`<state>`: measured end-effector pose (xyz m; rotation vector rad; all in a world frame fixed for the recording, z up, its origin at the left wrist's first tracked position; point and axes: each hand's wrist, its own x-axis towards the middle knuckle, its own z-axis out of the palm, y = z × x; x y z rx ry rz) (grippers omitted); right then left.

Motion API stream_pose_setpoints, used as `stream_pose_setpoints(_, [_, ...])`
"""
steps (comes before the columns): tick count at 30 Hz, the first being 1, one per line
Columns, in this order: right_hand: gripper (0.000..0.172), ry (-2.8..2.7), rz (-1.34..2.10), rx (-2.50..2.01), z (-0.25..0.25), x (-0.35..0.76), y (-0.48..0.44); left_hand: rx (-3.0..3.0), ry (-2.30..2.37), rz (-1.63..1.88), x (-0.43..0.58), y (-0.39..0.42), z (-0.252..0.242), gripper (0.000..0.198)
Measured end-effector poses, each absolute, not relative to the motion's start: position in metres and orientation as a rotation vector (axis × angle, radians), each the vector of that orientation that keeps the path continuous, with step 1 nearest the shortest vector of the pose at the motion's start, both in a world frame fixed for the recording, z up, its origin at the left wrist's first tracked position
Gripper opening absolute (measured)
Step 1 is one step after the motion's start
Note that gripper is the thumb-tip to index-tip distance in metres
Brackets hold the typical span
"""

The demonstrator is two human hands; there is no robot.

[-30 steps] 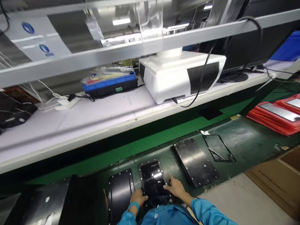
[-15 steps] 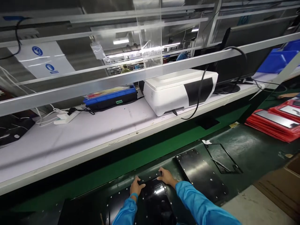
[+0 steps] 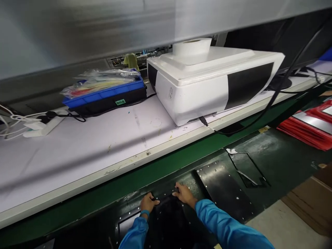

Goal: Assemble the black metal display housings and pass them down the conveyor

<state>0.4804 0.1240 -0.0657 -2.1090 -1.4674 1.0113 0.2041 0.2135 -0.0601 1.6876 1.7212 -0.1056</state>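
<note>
My left hand (image 3: 148,202) and my right hand (image 3: 183,193) both grip the far edge of a black flat panel (image 3: 168,218) that lies on the dark green belt (image 3: 272,155). The fingers of each hand curl over that edge. Both arms wear blue sleeves. A second black panel (image 3: 223,188) with small white dots lies just right of my right hand. Another panel's glossy corner (image 3: 127,223) shows left of my left wrist.
A thin black frame (image 3: 246,169) lies on the belt further right. Red trays (image 3: 308,126) are stacked at the right edge. Above the belt a white shelf (image 3: 103,138) carries a white machine (image 3: 207,79), a blue tray (image 3: 103,93) and cables. Cardboard (image 3: 311,204) lies at the lower right.
My hands moved from the panel's near end up to its far edge and stay gripped there. The view has dipped and moved closer to the shelf.
</note>
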Motion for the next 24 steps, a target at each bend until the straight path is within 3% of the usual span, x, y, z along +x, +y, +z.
stream_pose_setpoints(5, [0.029, -1.486, 0.979, -2.128, -0.061, 0.475, 0.134, 1.737, 1.72, 0.032, 0.208, 0.197, -0.052, 0.024])
stream_pose_setpoints(9, [0.022, -1.449, 0.825, -2.213, -0.043, 0.471, 0.131, 1.789, 1.828, 0.302, 0.204, 0.146, -0.044, 0.036])
stream_pose_setpoints(13, [0.035, -1.404, 0.645, -2.284, -0.031, 0.439, 0.108, 1.692, 2.176, 0.367, 0.156, 0.071, -0.039, 0.05])
stream_pose_setpoints(16, [0.033, -1.568, 0.853, -2.178, -0.032, 0.384, 0.083, 1.348, 2.474, 0.238, 0.108, 0.018, -0.044, 0.058])
stream_pose_setpoints(20, [0.021, -1.861, 1.28, -1.938, -0.036, 0.299, 0.049, 1.11, 2.516, 0.156, 0.071, -0.023, -0.048, 0.061])
stream_pose_setpoints(24, [0.041, -1.95, 1.34, -1.914, -0.041, 0.25, 0.036, 0.944, 2.521, 0.086, 0.061, -0.027, -0.042, 0.065])
